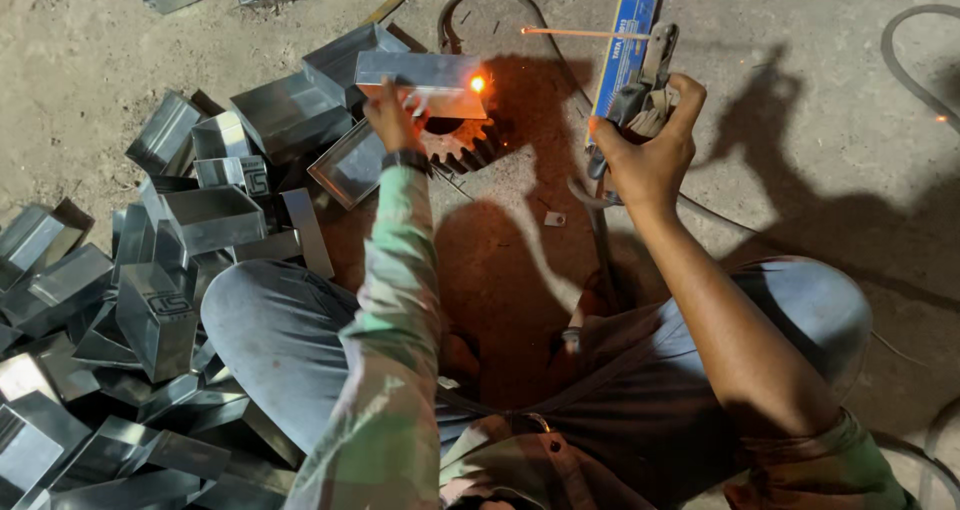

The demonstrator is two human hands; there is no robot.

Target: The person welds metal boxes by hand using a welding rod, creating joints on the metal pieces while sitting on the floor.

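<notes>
A shiny rectangular sheet-metal box (425, 82) sits on top of a rusty toothed steel gear (462, 145) on the concrete floor (800, 90), with a bright orange glowing spot (477, 84) at its right end. The left hand (392, 120) rests on the box's near edge, fingers curled down and pressing it in place; a dark wristband (406, 160) circles the wrist. The right hand (650, 150) is clenched around a welding electrode holder (640, 95), whose thin rod (580, 33) points left, its tip glowing, well apart from the box. A blue rectangular electrode packet (628, 30) lies just behind the holder. To the left, a heap of similar galvanized metal boxes (150, 300) lies beside the person's knee (270, 320).
</notes>
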